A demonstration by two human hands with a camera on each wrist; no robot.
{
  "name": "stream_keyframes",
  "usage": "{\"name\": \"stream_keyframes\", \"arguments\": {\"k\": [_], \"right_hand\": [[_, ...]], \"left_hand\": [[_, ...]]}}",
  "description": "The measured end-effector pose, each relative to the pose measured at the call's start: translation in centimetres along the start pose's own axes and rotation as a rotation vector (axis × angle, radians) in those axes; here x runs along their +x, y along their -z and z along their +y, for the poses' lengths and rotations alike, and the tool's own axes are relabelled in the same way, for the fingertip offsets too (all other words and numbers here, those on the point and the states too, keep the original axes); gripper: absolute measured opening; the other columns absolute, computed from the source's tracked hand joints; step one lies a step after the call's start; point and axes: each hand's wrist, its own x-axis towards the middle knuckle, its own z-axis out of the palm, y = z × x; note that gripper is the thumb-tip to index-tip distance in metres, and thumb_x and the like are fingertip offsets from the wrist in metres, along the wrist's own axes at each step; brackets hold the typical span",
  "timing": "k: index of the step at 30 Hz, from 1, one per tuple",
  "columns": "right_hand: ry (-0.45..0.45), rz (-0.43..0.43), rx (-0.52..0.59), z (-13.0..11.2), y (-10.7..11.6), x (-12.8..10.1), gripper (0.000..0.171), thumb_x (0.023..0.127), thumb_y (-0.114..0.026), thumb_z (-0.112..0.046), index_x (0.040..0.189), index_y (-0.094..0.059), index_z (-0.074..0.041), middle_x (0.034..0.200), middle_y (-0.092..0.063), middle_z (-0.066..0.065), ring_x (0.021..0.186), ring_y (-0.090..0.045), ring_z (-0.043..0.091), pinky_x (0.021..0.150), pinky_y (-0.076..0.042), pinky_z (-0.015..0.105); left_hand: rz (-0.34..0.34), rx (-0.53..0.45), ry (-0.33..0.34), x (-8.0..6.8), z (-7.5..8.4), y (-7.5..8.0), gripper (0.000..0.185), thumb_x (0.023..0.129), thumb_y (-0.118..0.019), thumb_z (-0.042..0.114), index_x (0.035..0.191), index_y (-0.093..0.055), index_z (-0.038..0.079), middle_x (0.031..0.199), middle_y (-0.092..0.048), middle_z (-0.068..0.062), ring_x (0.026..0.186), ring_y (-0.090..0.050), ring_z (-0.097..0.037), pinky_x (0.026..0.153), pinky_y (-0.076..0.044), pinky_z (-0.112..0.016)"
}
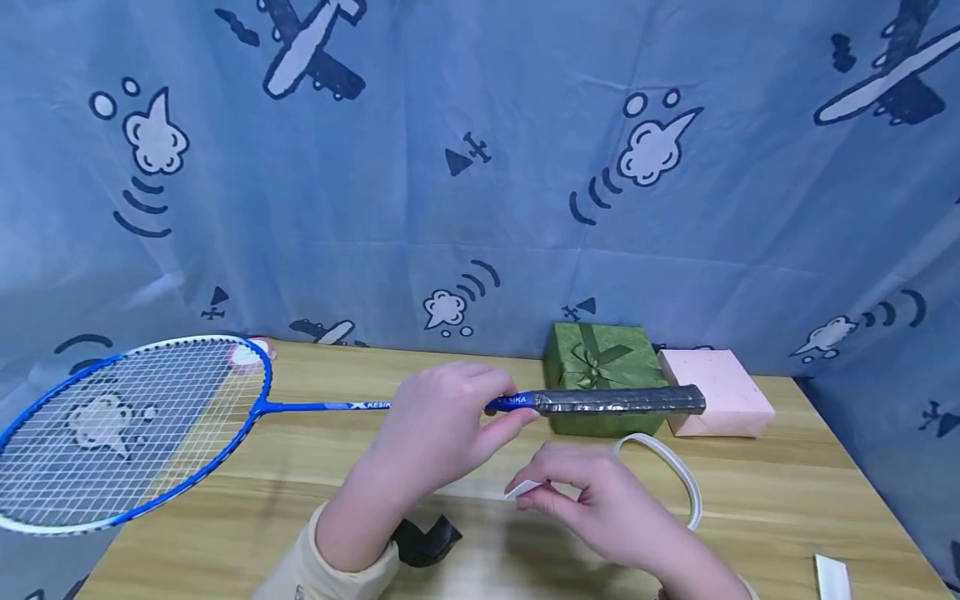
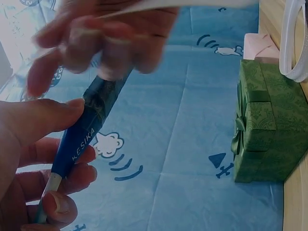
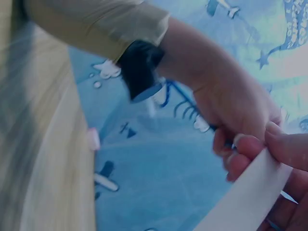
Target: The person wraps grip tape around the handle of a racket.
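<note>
Left hand: the left hand (image 1: 442, 421) is curled round the blue shaft of the badminton racket (image 1: 330, 406), just where the shaft meets the dark wrapped handle (image 1: 618, 400); in the left wrist view thumb and fingers (image 2: 72, 180) close on the blue part printed KESIKA.
Right hand: the right hand (image 1: 592, 492) pinches the end of a white tape strip (image 1: 525, 488) between thumb and forefinger, just below and in front of the handle.
Tape: the white tape strip runs from the pinch in a loose loop (image 1: 678, 475) that arches over the table to the right of the hand; in the right wrist view it shows as a flat white band (image 3: 245, 197) under the thumb.
Racket: held level above the table, head (image 1: 127, 425) out to the left past the table edge, handle pointing right, over the green box.
Table: light wooden table (image 1: 787, 500), backed by a blue curtain (image 1: 480, 167) printed with planes and clouds.
Boxes: a green gift box (image 1: 600, 354) with a ribbon bow stands at the back; a pink box (image 1: 720, 392) sits just beside it on the right, seemingly touching.
Other items: a small white piece (image 1: 831, 577) lies near the right front corner; a dark band (image 1: 427, 542) sits at the left wrist, probably the camera strap, though the view is blurred.
</note>
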Motion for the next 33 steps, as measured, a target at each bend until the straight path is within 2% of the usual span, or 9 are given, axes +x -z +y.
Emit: {"name": "stream_keyframes", "arguments": {"k": [4, 6, 10, 12, 16, 19, 22, 27, 33], "right_hand": [[-0.047, 0.173, 0.054, -1.6, 0.3, 0.7, 0.040, 0.088, -0.075, 0.008, 0.123, -0.067, -0.010, 0.088, -0.076, -0.001, 0.077, -0.075, 0.009, 0.076, -0.058, 0.023], [-0.083, 0.229, 0.047, -2.2, 0.4, 0.7, 0.053, 0.087, -0.074, 0.012, 0.135, -0.059, -0.007, 0.085, -0.076, -0.001, 0.074, -0.074, 0.008, 0.077, -0.058, 0.022], [-0.117, 0.318, 0.094, -2.5, 0.4, 0.7, 0.074, 0.086, -0.069, 0.020, 0.152, -0.042, -0.001, 0.078, -0.074, 0.005, 0.068, -0.071, 0.010, 0.069, -0.060, 0.026], [-0.120, 0.355, 0.118, -2.4, 0.4, 0.8, 0.072, 0.087, -0.067, 0.022, 0.152, -0.043, 0.000, 0.075, -0.072, 0.007, 0.065, -0.069, 0.011, 0.064, -0.060, 0.027], [-0.133, 0.383, 0.159, -2.1, 0.4, 0.6, 0.039, 0.094, -0.060, 0.018, 0.127, -0.066, -0.001, 0.074, -0.070, 0.006, 0.062, -0.067, 0.013, 0.059, -0.059, 0.029], [-0.157, 0.370, 0.227, -1.9, 0.5, 0.3, 0.027, 0.100, -0.053, 0.014, 0.117, -0.069, 0.000, 0.075, -0.070, 0.007, 0.063, -0.068, 0.016, 0.062, -0.060, 0.031], [-0.181, 0.369, 0.303, -1.7, 0.4, 0.3, 0.028, 0.101, -0.050, 0.013, 0.125, -0.062, 0.005, 0.075, -0.072, 0.011, 0.063, -0.071, 0.019, 0.063, -0.061, 0.034], [-0.215, 0.378, 0.396, -1.5, 0.0, 0.3, 0.046, 0.101, -0.052, 0.013, 0.145, -0.044, 0.005, 0.074, -0.072, 0.017, 0.064, -0.073, 0.021, 0.062, -0.061, 0.039], [-0.267, 0.418, 0.459, -1.3, -0.3, 0.5, 0.057, 0.102, -0.052, 0.010, 0.155, -0.034, -0.002, 0.075, -0.072, 0.020, 0.064, -0.073, 0.024, 0.064, -0.062, 0.041]], "left_hand": [[-0.023, -0.003, 0.011, 0.1, 0.2, 0.2, 0.018, 0.090, -0.081, 0.037, 0.087, -0.071, 0.022, 0.079, -0.068, 0.012, 0.065, -0.057, -0.005, 0.053, -0.042, -0.021], [-0.030, -0.004, 0.015, 0.1, 0.3, 0.3, 0.016, 0.090, -0.082, 0.034, 0.088, -0.071, 0.022, 0.080, -0.067, 0.012, 0.067, -0.057, -0.005, 0.054, -0.042, -0.021], [-0.018, 0.006, -0.005, 0.0, 0.6, 0.4, 0.017, 0.090, -0.082, 0.033, 0.087, -0.070, 0.022, 0.078, -0.065, 0.013, 0.065, -0.053, -0.005, 0.053, -0.039, -0.020], [-0.011, 0.009, -0.024, -0.1, 0.7, 0.4, 0.016, 0.091, -0.081, 0.034, 0.087, -0.070, 0.022, 0.079, -0.065, 0.013, 0.066, -0.053, -0.005, 0.053, -0.040, -0.020], [-0.003, 0.010, -0.063, -0.2, 0.9, 0.5, 0.011, 0.094, -0.078, 0.030, 0.091, -0.073, 0.021, 0.082, -0.067, 0.011, 0.069, -0.056, -0.007, 0.055, -0.044, -0.022], [0.003, 0.012, -0.079, -0.2, 1.1, 0.6, 0.008, 0.094, -0.077, 0.029, 0.094, -0.075, 0.021, 0.084, -0.068, 0.011, 0.070, -0.057, -0.007, 0.055, -0.045, -0.022], [0.016, 0.007, -0.092, -0.2, 1.0, 0.7, 0.009, 0.094, -0.077, 0.029, 0.101, -0.077, 0.022, 0.086, -0.070, 0.012, 0.071, -0.059, -0.007, 0.055, -0.047, -0.023], [0.031, -0.035, -0.120, -0.2, 1.0, 0.6, 0.027, 0.095, -0.076, 0.029, 0.122, -0.073, 0.024, 0.101, -0.076, 0.011, 0.085, -0.070, -0.008, 0.063, -0.055, -0.026], [0.028, -0.045, -0.132, -0.2, 0.8, 0.5, 0.028, 0.096, -0.073, 0.030, 0.124, -0.070, 0.026, 0.099, -0.076, 0.012, 0.081, -0.069, -0.007, 0.061, -0.053, -0.025]]}}
